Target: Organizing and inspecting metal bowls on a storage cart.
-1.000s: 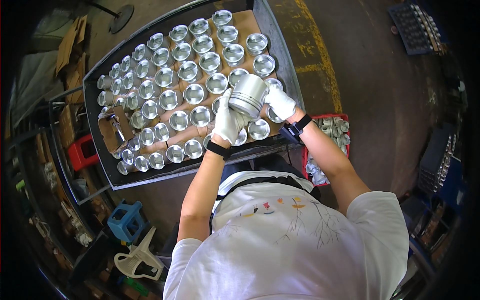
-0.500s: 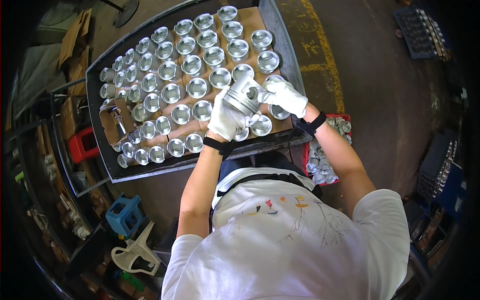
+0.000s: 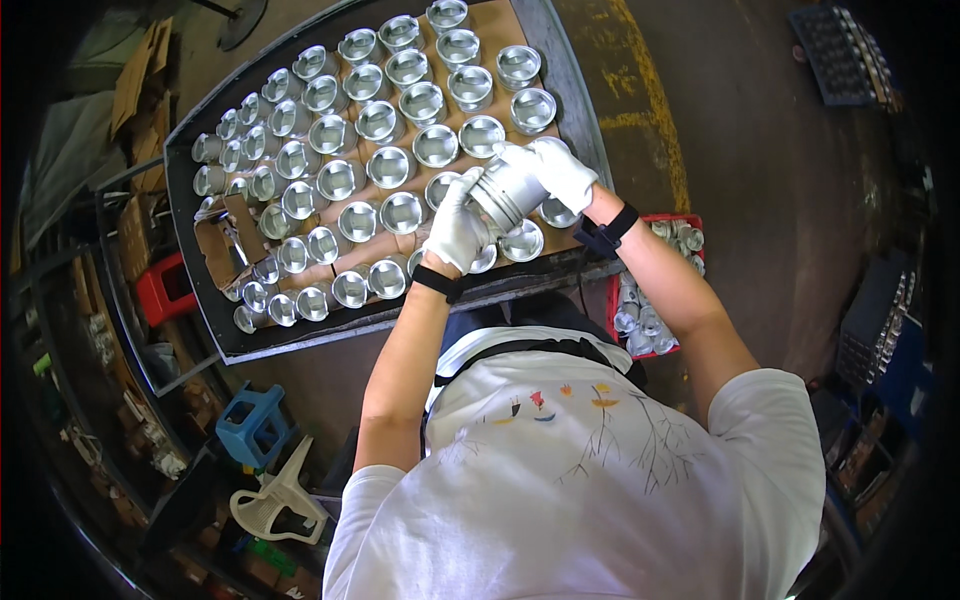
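piston [image 3: 505, 192] centre frame, tilted, above near edge of tray [image 3: 180, 200] | left hand [image 3: 458, 228] gloved, wrapped on its lower end | right hand [image 3: 556, 170] gloved, gripping upper end | piston rows [image 3: 370, 150] fill tray | red crate [image 3: 655, 300] right, below tray

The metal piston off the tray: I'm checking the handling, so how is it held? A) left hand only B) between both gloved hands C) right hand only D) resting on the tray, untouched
B: the metal piston sits between the left hand and right hand, both in white gloves, above the tray.
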A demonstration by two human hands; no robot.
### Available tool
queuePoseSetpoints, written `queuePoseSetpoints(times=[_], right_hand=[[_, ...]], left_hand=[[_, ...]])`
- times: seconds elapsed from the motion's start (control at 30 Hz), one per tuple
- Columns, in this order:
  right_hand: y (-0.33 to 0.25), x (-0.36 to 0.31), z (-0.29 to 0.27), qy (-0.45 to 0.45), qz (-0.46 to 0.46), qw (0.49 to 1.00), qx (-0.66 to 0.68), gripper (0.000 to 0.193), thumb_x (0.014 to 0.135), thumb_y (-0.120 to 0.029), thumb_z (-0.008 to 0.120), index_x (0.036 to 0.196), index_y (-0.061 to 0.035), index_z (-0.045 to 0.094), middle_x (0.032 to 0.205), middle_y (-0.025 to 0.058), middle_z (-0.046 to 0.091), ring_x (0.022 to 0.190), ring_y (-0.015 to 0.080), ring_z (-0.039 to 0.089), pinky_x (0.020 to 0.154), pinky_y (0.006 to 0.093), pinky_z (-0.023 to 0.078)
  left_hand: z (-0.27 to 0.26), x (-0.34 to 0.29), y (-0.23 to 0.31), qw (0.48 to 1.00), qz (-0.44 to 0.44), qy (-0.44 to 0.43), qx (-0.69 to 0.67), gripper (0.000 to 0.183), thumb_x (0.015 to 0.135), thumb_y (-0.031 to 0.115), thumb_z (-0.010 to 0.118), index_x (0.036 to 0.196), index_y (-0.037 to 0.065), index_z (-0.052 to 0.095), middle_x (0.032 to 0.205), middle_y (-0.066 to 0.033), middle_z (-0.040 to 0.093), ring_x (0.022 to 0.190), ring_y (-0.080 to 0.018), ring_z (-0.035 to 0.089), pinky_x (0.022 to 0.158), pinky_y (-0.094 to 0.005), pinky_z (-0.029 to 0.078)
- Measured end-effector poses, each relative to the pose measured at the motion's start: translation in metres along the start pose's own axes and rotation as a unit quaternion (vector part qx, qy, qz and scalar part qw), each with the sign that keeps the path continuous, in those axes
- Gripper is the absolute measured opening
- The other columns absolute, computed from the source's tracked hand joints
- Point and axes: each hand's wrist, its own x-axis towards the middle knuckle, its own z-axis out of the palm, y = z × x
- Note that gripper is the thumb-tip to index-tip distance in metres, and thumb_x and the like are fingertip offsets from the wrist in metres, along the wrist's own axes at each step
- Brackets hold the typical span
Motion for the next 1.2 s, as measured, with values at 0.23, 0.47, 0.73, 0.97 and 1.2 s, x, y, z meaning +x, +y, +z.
queuePoseSetpoints(times=[0.23, 0.47, 0.73, 0.97, 1.2], right_hand=[[-0.010, 0.002, -0.015, 0.040, -0.018, 0.999, 0.032, 0.042, 0.099, -0.034, 0.053, 0.122, -0.0001, 0.063, 0.099, 0.0074, 0.069, 0.090, 0.0141, 0.061, 0.085, 0.0314, 0.048], [-0.009, 0.000, -0.024, -0.083, 0.218, 0.944, 0.234, 0.025, 0.098, -0.025, 0.057, 0.107, -0.0040, 0.068, 0.083, 0.0011, 0.067, 0.070, 0.0074, 0.058, 0.060, 0.0241, 0.048], [0.010, 0.075, -0.048, 0.006, 0.118, 0.957, 0.266, 0.019, 0.091, -0.014, 0.062, 0.106, -0.0049, 0.069, 0.089, 0.0032, 0.067, 0.079, 0.0129, 0.063, 0.068, 0.0282, 0.052], [-0.003, 0.207, -0.122, 0.320, 0.048, 0.915, -0.240, 0.031, 0.089, -0.033, 0.056, 0.101, -0.0051, 0.063, 0.102, 0.0242, 0.066, 0.097, 0.0445, 0.061, 0.082, 0.0522, 0.049], [0.027, 0.311, -0.127, 0.385, 0.201, 0.857, -0.276, 0.027, 0.088, -0.030, 0.055, 0.103, -0.0098, 0.066, 0.107, 0.0230, 0.067, 0.103, 0.0426, 0.062, 0.088, 0.0499, 0.050]], left_hand=[[0.004, -0.009, 0.013, 0.992, -0.062, -0.104, -0.028, 0.059, 0.094, 0.046, 0.052, 0.136, 0.005, 0.047, 0.129, -0.0158, 0.058, 0.110, -0.0318, 0.063, 0.080, -0.0447, 0.058], [0.002, 0.012, 0.028, 0.991, -0.092, -0.090, -0.044, 0.057, 0.094, 0.050, 0.046, 0.132, 0.007, 0.052, 0.120, -0.0130, 0.065, 0.095, -0.0298, 0.067, 0.063, -0.0381, 0.057], [-0.017, 0.011, 0.047, 0.997, -0.050, -0.055, 0.007, 0.044, 0.095, 0.034, 0.058, 0.130, 0.006, 0.053, 0.127, -0.0205, 0.059, 0.113, -0.0362, 0.059, 0.086, -0.0420, 0.054], [-0.046, -0.010, 0.074, 0.998, -0.064, -0.006, -0.007, 0.039, 0.093, 0.032, 0.059, 0.124, 0.009, 0.056, 0.127, -0.0196, 0.059, 0.114, -0.0365, 0.058, 0.096, -0.0466, 0.048], [-0.082, -0.029, 0.109, 0.996, -0.061, 0.040, -0.043, 0.044, 0.095, 0.034, 0.055, 0.129, 0.007, 0.052, 0.127, -0.0191, 0.059, 0.109, -0.0339, 0.060, 0.088, -0.0446, 0.050]])
